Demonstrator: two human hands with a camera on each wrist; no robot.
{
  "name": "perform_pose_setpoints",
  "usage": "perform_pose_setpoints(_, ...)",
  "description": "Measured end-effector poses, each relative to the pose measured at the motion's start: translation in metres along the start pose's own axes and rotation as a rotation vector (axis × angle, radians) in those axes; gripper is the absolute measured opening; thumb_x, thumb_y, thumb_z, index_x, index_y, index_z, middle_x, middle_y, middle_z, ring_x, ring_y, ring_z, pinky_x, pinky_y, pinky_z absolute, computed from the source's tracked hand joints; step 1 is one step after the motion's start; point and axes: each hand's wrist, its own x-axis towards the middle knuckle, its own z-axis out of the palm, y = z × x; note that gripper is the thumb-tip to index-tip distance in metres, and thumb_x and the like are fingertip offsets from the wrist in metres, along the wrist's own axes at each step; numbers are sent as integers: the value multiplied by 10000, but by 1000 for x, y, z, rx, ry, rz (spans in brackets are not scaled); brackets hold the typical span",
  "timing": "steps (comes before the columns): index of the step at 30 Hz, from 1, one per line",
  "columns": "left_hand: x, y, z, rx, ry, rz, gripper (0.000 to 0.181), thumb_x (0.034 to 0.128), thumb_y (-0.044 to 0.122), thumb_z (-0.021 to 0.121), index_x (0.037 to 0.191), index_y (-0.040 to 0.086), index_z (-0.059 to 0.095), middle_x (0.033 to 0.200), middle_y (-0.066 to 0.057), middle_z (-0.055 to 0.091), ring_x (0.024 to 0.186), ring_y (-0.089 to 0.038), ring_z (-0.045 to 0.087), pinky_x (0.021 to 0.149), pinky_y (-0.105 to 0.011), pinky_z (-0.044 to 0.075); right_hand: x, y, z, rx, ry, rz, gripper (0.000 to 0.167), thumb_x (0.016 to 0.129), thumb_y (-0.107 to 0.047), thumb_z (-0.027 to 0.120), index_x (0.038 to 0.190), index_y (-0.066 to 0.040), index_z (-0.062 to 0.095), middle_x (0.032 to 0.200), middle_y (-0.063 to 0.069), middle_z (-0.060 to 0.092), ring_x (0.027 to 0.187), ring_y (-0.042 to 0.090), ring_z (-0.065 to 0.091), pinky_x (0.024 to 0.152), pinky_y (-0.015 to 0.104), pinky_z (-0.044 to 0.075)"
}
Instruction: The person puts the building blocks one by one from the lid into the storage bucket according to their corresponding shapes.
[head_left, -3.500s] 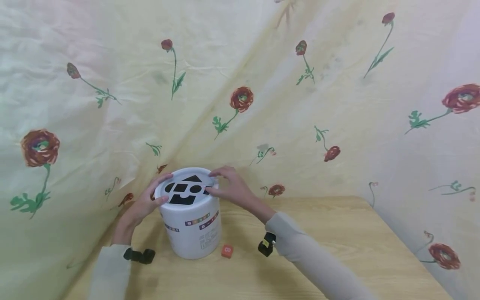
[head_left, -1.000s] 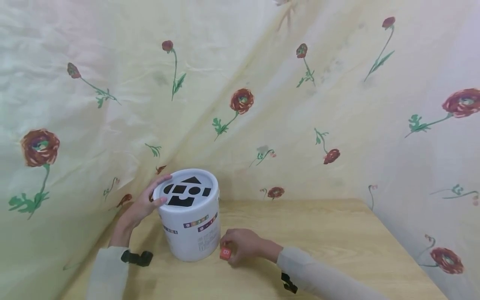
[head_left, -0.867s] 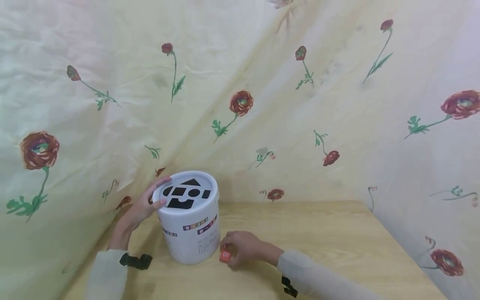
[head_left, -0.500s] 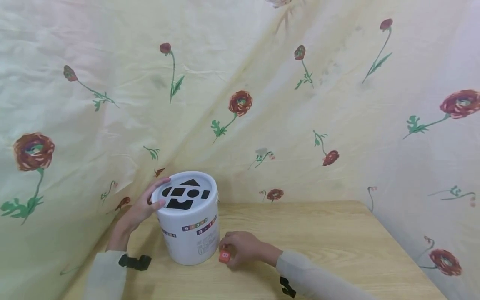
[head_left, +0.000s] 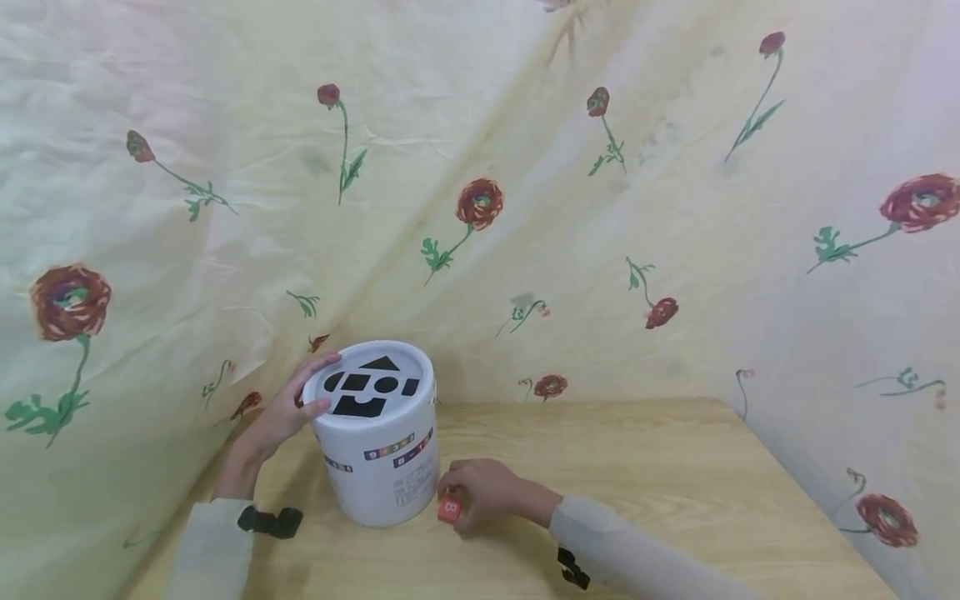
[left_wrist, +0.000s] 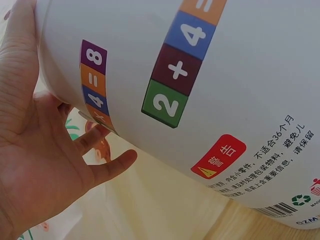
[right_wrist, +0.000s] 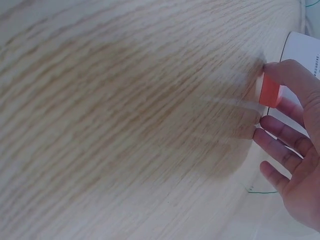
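Note:
A white bucket (head_left: 378,475) stands on the table, its lid (head_left: 397,367) pierced by black cut-out shapes. My left hand (head_left: 281,412) holds the lid's left rim, thumb on the near side and a finger reaching round the far side. In the left wrist view, some fingers (left_wrist: 115,165) of that hand stick out away from the bucket wall. My right hand (head_left: 487,493) pinches a small red number block (head_left: 449,509) between thumb and finger, low beside the bucket's right side. The right wrist view shows the block (right_wrist: 270,91) at the tabletop, the other fingers loosely bent.
The wooden table (head_left: 600,467) extends to the right of the bucket. Behind and on the left hangs a flowered cloth (head_left: 420,167), close to the bucket. Black wrist mounts (head_left: 272,522) sit on both sleeves.
Since the earliest frame, my right hand has left the lid and come down to pinch the red block. Over the last second both hands, bucket and block have stayed nearly still.

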Motion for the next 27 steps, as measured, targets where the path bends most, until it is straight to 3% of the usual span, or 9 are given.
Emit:
perform_pose_setpoints(7,-2,-2,2,-3,-5,5,686,994,185,604,1594,117,279,1662,-209,169,1437,-520,292,1104,-708,345,0,0,3,26,-20,17,454,724,-245,893,1151,-223,741,1008,-115,668,822,-17,532,763,160,449)
perform_pose_setpoints(19,0,6,-1,6,3,-12,677,1004,129,588,1605,157,277,1669,-186,172,1455,-471,291,1134,-711,293,4,2,-2,-22,2,-12,359,716,-220,875,1053,-215,754,947,-140,643,794,-26,528,753,150,455)
perform_pose_setpoints(27,0,1,1,8,7,-20,688,997,141,602,1605,189,285,1678,-168,172,1463,-481,289,1131,-718,310,4,3,0,-33,1,-14,343,713,-224,882,1030,-216,753,933,-139,637,771,-27,518,736,146,441)
